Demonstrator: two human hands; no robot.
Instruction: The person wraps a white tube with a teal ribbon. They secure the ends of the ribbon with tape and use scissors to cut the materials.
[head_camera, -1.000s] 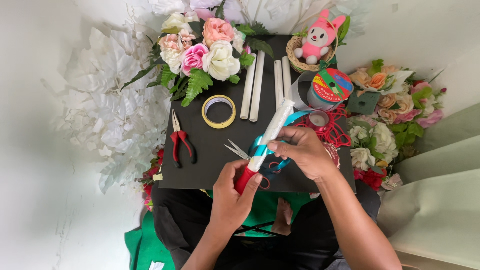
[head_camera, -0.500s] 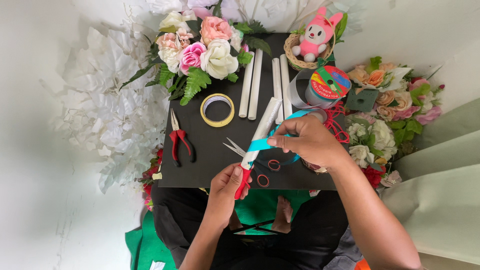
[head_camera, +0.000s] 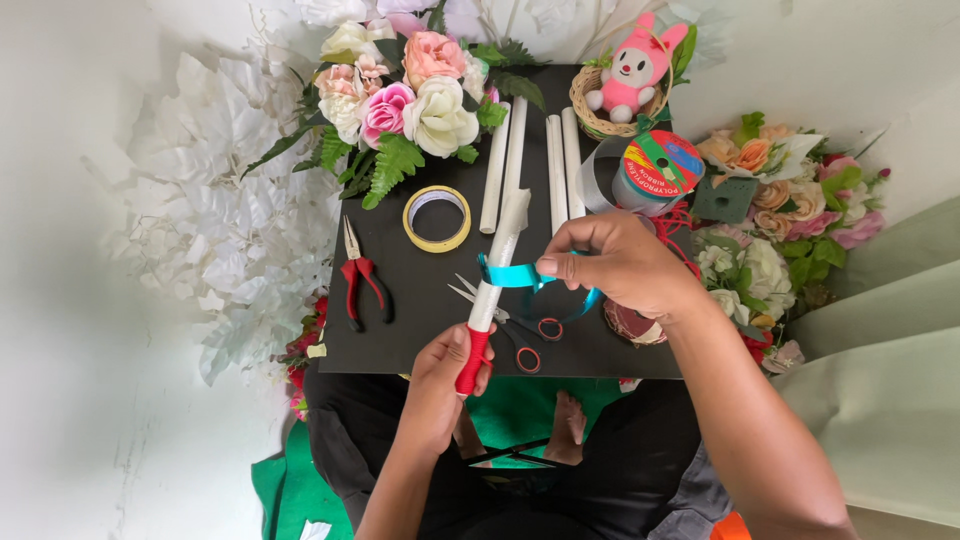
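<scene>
Stick (head_camera: 497, 262) now tilted steeper; left hand (head_camera: 447, 375) grips red end, right hand (head_camera: 612, 262) pinches teal ribbon (head_camera: 512, 275) around it.

Place: home craft corner | Evidence: black board (head_camera: 420, 290) on lap, fake flowers (head_camera: 405, 95), ribbon spool (head_camera: 655, 170), tape roll (head_camera: 436, 218), pliers (head_camera: 358, 275), scissors (head_camera: 505, 322)

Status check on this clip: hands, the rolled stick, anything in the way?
Left hand grips white paper stick at its red end. Right hand pinches teal ribbon around it. Scissors lie directly underneath.
</scene>
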